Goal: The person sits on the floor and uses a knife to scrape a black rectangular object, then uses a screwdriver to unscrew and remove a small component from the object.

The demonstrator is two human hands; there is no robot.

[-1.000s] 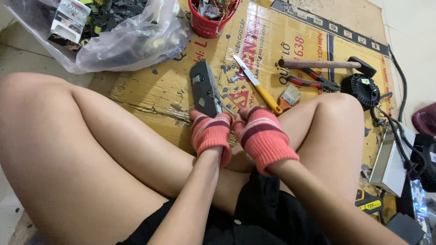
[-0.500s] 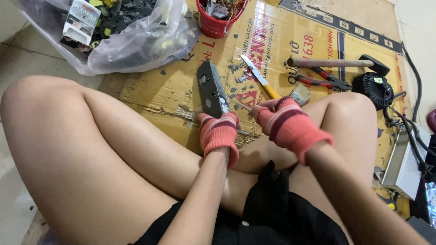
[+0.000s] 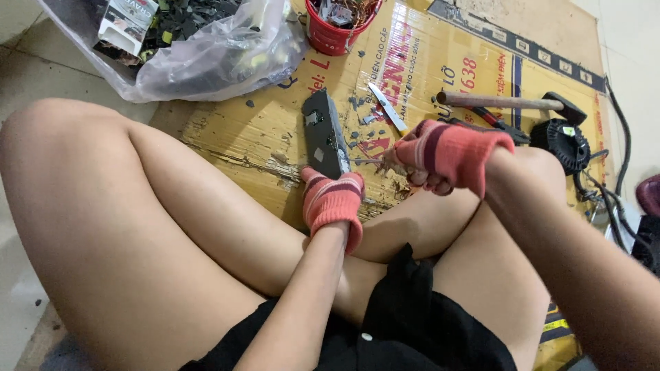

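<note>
My right hand [image 3: 447, 159] has lifted, clamped on a thin screwdriver [image 3: 368, 161] aimed at the black panel [image 3: 323, 134] my left hand [image 3: 332, 199] grips.

Head view, steeply down, close

Pale tiled floor [image 3: 27, 75] showing at left edge and top right corner. Flattened yellow cardboard sheet [image 3: 275, 130] lying over floor as work mat, surface scuffed and torn, dark chips scattering across it. Black cable [image 3: 622, 137] running along right edge. Even, soft light falling from above, no hard shadows showing. Walls, windows not showing.
</note>
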